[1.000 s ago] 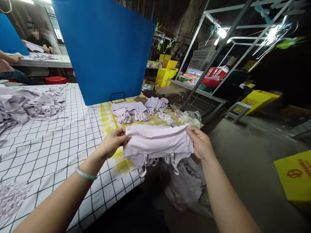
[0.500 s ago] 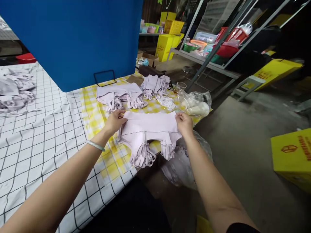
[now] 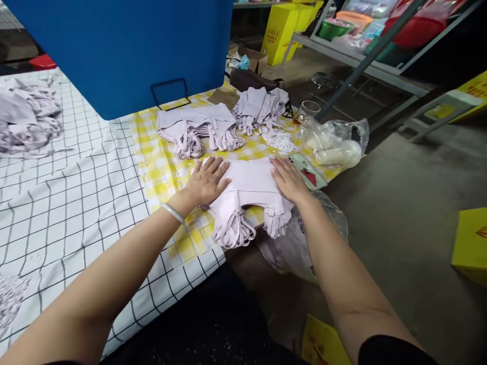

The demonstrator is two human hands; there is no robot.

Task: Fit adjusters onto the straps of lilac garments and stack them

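Resting the left hand (image 3: 207,182) and right hand (image 3: 289,180) palms-down on a stack of pale lilac garments (image 3: 251,177), spreading the left's fingers fairly wide and the right's a little less, gripping nothing with either. Covering the stack's nine-o'clock end with the left and its three-o'clock end with the right. Working at the stack near the center of view, taking it as the dial's hub, flat on a yellow-checked cloth (image 3: 190,243), with straps (image 3: 234,230) bunching toward six o'clock at the table edge. Wearing a pale bracelet (image 3: 173,213) toward eight o'clock. Facing a second garment stack (image 3: 196,119) near at eleven and a looser bunch (image 3: 258,104) just beside that, at twelve. Having a pale-green, phone-like slab (image 3: 312,175) beside the right hand between two and three, a clear bag (image 3: 353,129) of white rolls (image 3: 340,154) at two, and a glass (image 3: 310,107) at one. Looking toward a blue panel (image 3: 133,56) beyond, also at eleven.
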